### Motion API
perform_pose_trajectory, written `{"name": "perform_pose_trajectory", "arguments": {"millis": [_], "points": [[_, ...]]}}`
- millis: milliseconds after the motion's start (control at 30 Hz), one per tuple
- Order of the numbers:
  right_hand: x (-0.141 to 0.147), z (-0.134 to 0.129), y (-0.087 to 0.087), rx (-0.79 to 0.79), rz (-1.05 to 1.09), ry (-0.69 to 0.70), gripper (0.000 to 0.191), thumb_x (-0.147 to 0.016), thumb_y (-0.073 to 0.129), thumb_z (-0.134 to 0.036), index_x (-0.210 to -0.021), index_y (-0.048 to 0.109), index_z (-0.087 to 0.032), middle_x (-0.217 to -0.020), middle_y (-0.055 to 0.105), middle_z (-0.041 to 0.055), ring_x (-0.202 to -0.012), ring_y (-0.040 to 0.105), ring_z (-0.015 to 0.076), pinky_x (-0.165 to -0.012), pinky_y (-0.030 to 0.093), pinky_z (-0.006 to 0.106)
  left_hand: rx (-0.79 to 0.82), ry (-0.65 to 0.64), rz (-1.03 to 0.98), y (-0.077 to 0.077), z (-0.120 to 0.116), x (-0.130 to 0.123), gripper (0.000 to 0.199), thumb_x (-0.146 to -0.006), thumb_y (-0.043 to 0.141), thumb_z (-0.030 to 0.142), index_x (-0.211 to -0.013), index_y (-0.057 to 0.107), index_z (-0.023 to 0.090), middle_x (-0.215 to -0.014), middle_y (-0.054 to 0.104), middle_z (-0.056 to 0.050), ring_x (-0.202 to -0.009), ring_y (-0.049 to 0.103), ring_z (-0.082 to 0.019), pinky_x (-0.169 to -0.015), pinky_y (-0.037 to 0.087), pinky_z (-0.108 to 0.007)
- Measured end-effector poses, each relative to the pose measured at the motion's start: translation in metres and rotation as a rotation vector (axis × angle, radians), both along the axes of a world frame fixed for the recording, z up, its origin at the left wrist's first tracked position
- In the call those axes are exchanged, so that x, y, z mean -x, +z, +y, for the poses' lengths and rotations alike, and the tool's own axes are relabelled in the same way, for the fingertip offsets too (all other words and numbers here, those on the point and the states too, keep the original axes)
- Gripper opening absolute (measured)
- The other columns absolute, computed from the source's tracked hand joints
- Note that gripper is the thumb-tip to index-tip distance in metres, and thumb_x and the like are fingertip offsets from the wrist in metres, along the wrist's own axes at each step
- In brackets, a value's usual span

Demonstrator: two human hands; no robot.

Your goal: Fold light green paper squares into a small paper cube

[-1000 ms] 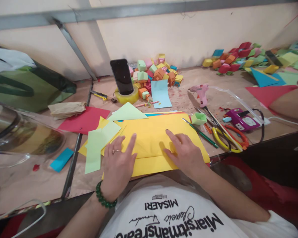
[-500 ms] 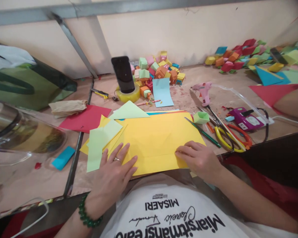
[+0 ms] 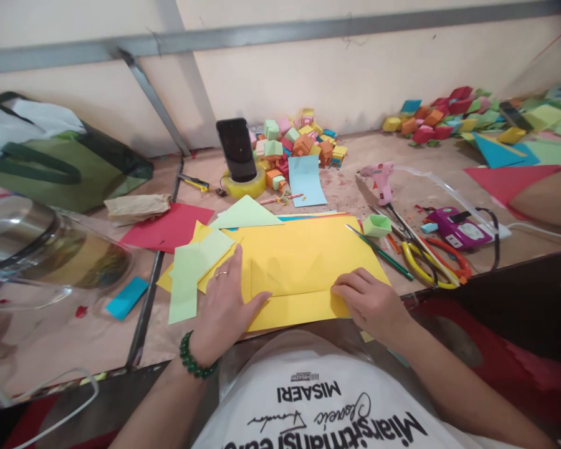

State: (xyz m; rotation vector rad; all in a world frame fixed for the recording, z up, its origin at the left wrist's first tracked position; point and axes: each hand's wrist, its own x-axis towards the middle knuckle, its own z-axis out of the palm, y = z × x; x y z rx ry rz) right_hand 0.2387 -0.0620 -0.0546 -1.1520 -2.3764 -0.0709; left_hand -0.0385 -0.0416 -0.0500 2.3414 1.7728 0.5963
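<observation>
A sheet of yellow paper (image 3: 294, 262) lies in front of me with a straight crease or edge running across its lower part. My left hand (image 3: 224, 299) rests flat on its left side, thumb stretched out and fingers pointing away from me. Over the right side, my right hand (image 3: 369, 302) has its fingers curled and pressed together on the yellow paper near that line; the fingertips are partly hidden. Light green paper pieces (image 3: 183, 280) lie just left of my left hand. A green pencil (image 3: 383, 252) lies at the sheet's right edge.
Scissors (image 3: 430, 265), a pink glue gun (image 3: 381, 181) and a purple power adapter (image 3: 462, 227) lie right. A phone (image 3: 237, 149) stands in a tape roll (image 3: 245, 187) before folded paper pieces (image 3: 303, 143). A glass jug (image 3: 88, 249) is left; another person's arm (image 3: 546, 196) reaches in right.
My left hand has slid slightly right and away from me, its fingers now closer together and the thumb spread. My right hand stays at about the same spot on the paper. The view has tilted slightly.
</observation>
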Motion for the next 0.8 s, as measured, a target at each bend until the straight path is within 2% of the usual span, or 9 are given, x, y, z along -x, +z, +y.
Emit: {"name": "perform_pose_trajectory", "arguments": {"millis": [100,200,267,367,467,533,600,733,800], "points": [[0.01,0.006,0.013,0.017,0.034,-0.001,0.027,-0.089,0.038,-0.008,-0.088,0.062,-0.019,-0.087,0.067,0.009,-0.08,0.058,0.0206,-0.063,0.052,0.033,0.042,-0.067,0.102,0.004,0.004,-0.004,0.085,-0.077,0.066,0.039,-0.146,0.021,0.017,-0.126,0.056,-0.016,-0.112,0.054,-0.033,-0.092,0.044,-0.048],[0.029,0.02,0.023,0.021,0.025,-0.003,0.026,-0.094,0.041,-0.025,-0.111,0.058,-0.017,-0.106,0.066,0.0141,-0.1,0.058,0.0256,-0.08,0.052,0.041,0.07,-0.08,0.086,0.006,0.006,-0.007,0.082,-0.076,0.067,0.034,-0.145,0.024,0.019,-0.114,0.06,-0.013,-0.105,0.057,-0.031,-0.087,0.046,-0.045],[0.042,0.031,0.023,0.071,-0.037,-0.014,0.043,-0.091,0.05,-0.041,-0.122,0.053,-0.012,-0.119,0.061,0.0188,-0.111,0.054,0.031,-0.09,0.048,0.049,0.061,-0.079,0.059,0.005,0.007,-0.007,0.085,-0.076,0.067,0.033,-0.146,0.023,0.02,-0.114,0.058,-0.012,-0.105,0.056,-0.03,-0.087,0.046,-0.044],[0.056,0.044,0.018,0.195,-0.096,-0.047,0.068,-0.078,0.064,-0.055,-0.126,0.05,-0.008,-0.115,0.062,0.0196,-0.109,0.055,0.0338,-0.093,0.044,0.052,0.046,-0.084,0.042,0.001,0.007,-0.004,0.086,-0.075,0.068,0.034,-0.147,0.022,0.023,-0.122,0.053,-0.013,-0.113,0.053,-0.03,-0.091,0.045,-0.045],[0.059,0.051,0.013,0.255,-0.059,-0.047,0.077,-0.065,0.077,-0.052,-0.124,0.053,-0.008,-0.103,0.065,0.0149,-0.098,0.057,0.0307,-0.089,0.046,0.046,0.044,-0.091,0.025,-0.001,0.006,-0.002,0.084,-0.075,0.068,0.033,-0.146,0.022,0.025,-0.126,0.052,-0.013,-0.116,0.051,-0.03,-0.092,0.045,-0.045],[0.057,0.053,0.012,0.227,0.003,-0.018,0.072,-0.062,0.082,-0.044,-0.12,0.056,-0.011,-0.098,0.065,0.0124,-0.093,0.057,0.0281,-0.084,0.048,0.043,0.036,-0.096,0.01,-0.001,0.005,-0.003,0.086,-0.075,0.068,0.031,-0.147,0.02,0.025,-0.127,0.052,-0.014,-0.116,0.051,-0.03,-0.093,0.046,-0.045],[0.053,0.055,0.012,0.172,0.076,0.033,0.052,-0.067,0.08,-0.034,-0.111,0.061,-0.015,-0.092,0.065,0.0094,-0.087,0.057,0.0244,-0.08,0.048,0.04,0.033,-0.104,-0.009,0.001,0.005,-0.004,0.088,-0.075,0.067,0.029,-0.147,0.018,0.022,-0.122,0.055,-0.013,-0.112,0.055,-0.029,-0.09,0.047,-0.043],[0.049,0.053,0.013,0.066,0.193,0.1,0.007,-0.081,0.068,-0.023,-0.087,0.066,-0.019,-0.083,0.068,0.0047,-0.079,0.058,0.0186,-0.081,0.045,0.037,0.047,-0.083,-0.02,0.01,0.003,-0.007,0.082,-0.078,0.063,0.028,-0.147,0.02,0.015,-0.093,0.064,-0.006,-0.085,0.063,-0.025,-0.076,0.051,-0.038],[0.051,0.049,0.017,0.007,0.213,0.091,0.006,-0.087,0.061,-0.021,-0.083,0.066,-0.019,-0.087,0.07,0.0051,-0.081,0.06,0.0178,-0.089,0.042,0.04,0.055,-0.063,-0.016,0.015,0.0,-0.007,0.071,-0.083,0.055,0.028,-0.146,0.026,0.013,-0.078,0.062,-0.001,-0.071,0.061,-0.022,-0.069,0.051,-0.035]]}}
